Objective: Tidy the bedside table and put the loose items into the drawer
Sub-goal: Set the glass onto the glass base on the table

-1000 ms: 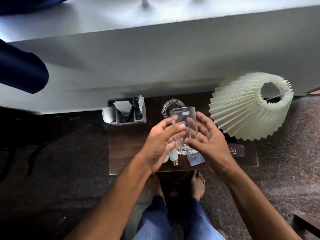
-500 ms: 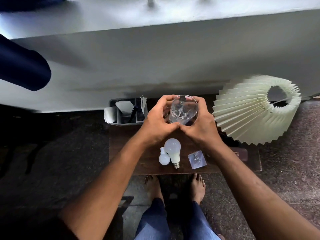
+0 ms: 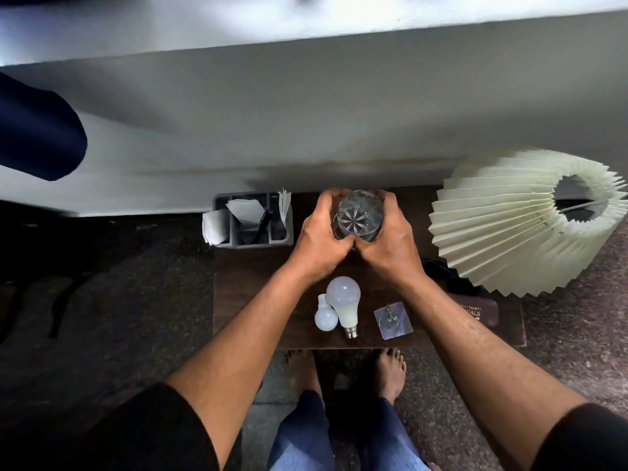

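while both the left hand (image 3: 319, 237) and the right hand (image 3: 387, 239) grip the clear cut-glass tumbler (image 3: 356, 215), it stands upright above the dark wooden surface (image 3: 251, 294).

I hold a clear cut glass (image 3: 357, 216) upright between both palms at the twelve o'clock edge of the dark wooden bedside table (image 3: 258, 294), its star-cut base showing through the mouth. Toward six o'clock lie a large white bulb (image 3: 344, 302), cap pointing at me, and a small white bulb (image 3: 325, 316) touching its nine o'clock side. A clear adhesive hook (image 3: 393, 321) lies flat at four o'clock.
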